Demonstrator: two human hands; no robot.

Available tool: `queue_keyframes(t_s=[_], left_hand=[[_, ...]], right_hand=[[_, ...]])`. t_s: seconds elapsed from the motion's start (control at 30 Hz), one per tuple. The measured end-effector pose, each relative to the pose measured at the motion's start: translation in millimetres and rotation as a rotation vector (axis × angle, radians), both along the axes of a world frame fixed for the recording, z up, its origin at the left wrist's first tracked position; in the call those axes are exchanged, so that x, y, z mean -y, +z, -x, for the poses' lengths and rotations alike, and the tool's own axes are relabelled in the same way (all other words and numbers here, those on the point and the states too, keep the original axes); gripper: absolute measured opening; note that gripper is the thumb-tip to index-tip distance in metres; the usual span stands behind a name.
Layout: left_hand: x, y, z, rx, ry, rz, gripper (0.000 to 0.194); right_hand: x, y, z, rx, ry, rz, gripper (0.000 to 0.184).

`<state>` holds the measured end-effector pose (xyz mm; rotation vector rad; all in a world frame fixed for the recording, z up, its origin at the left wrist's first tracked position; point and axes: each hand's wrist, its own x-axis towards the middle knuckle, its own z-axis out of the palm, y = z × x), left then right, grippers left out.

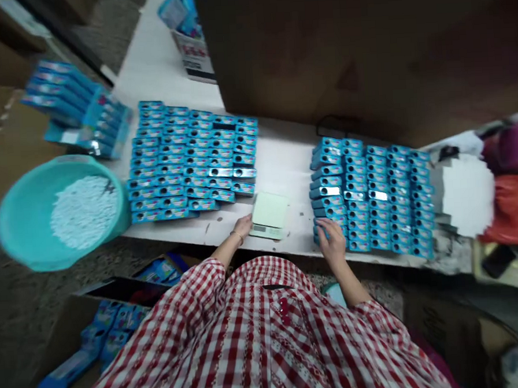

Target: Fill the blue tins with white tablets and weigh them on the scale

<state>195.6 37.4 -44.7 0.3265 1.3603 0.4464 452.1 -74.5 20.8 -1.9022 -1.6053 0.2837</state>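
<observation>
An open carton (60, 337) holds blue packs (118, 323). On the desk (283, 152), the left hand (242, 226) touches one scale (270, 212), grip unclear; the right hand (332, 242), loosely open, touches the right block (368, 203) of blue boxes, five columns, like the left block (191, 157). One basin (28, 215) holds white pieces (83, 213).

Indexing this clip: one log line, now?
left hand: at left edge of digital scale; right hand: at right-side blue boxes; teal basin: holds white pieces

Glossy teal plastic basin (23, 215); matt brown cardboard (347, 56); checked cloth sleeves (190, 296).
</observation>
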Motion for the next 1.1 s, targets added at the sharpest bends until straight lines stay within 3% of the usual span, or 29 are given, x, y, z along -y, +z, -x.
queue_keyframes(t_s=[0.13,0.27,0.37,0.47,0.6,0.73,0.83,0.97,1.1], left_hand=[[5.9,-2.1,-43.7,-0.108,-0.102,-0.037,0.039],[17.5,-3.0,-66.1,-0.143,-0.130,-0.027,0.046],[19.9,-2.6,-57.5,-0.156,-0.109,-0.023,0.040],[25.8,2.5,-32.0,-0.138,-0.063,-0.016,0.031],[46.0,15.1,-0.5,-0.012,0.080,0.041,0.024],[63.2,29.0,7.4,0.059,0.155,0.093,0.023],[66.1,40.7,3.5,0.114,0.152,0.111,0.021],[61.9,54.6,3.8,0.177,0.194,0.071,0.020],[59.8,58.6,18.0,0.210,0.269,0.058,0.019]], right_hand=[[54.8,13.1,-49.8,0.105,-0.110,0.033,0.024],[78.7,4.5,-72.6,0.297,0.081,0.252,0.027],[77.9,-9.8,-74.0,0.456,0.229,0.368,0.027],[73.4,-19.6,-74.2,0.518,0.300,0.368,0.023],[70.4,-8.4,-71.7,0.515,0.319,0.306,0.022],[51.4,22.9,-49.1,0.450,0.377,0.270,0.024],[14.4,35.9,-18.5,0.462,0.474,0.268,0.027],[-40.4,25.3,17.0,0.553,0.584,0.261,0.027],[-57.8,5.3,17.8,0.477,0.563,0.207,0.023]])
